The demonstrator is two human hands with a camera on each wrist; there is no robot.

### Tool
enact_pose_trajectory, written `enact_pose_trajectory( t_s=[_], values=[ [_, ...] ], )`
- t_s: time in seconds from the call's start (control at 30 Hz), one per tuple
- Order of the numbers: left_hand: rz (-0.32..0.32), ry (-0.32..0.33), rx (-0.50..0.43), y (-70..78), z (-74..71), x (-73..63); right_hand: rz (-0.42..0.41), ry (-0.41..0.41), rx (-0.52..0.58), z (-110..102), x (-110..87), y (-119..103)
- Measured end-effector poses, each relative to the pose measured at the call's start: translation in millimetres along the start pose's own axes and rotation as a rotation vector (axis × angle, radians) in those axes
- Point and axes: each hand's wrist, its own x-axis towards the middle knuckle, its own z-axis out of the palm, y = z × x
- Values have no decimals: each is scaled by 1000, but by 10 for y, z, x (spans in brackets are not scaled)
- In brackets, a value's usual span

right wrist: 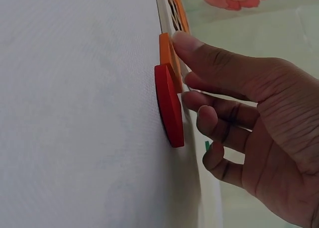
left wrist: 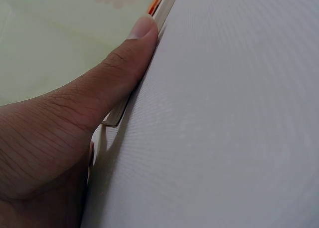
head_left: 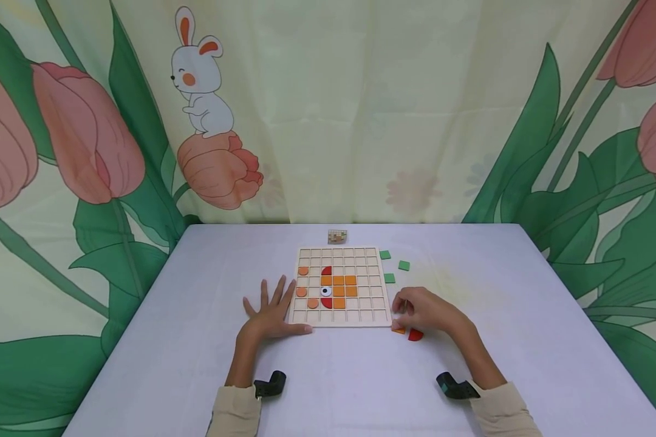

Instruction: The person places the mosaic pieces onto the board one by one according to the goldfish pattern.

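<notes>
Behind your white worktop (head_left: 350, 376) hung a tulip-printed curtain (head_left: 355, 121); your left hand (head_left: 271, 317) lay spread against the board (head_left: 369, 306), your right hand (head_left: 427, 308) curled beside an orange piece (right wrist: 166, 51), grip unclear.

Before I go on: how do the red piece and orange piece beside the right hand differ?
Colour aside, the red piece has a curved edge, while the orange piece shows only straight edges. In the head view, the red piece is in plain sight; the right hand partly hides the orange piece. Both are off the board, by its near right corner.
</notes>
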Motion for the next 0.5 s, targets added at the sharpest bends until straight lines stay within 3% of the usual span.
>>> enact_pose_trajectory(
  t_s=[0.5],
  values=[
    [11, -7, -5, -24, 9, 23, -69, 1, 13, 13, -31, 51]
  ],
)
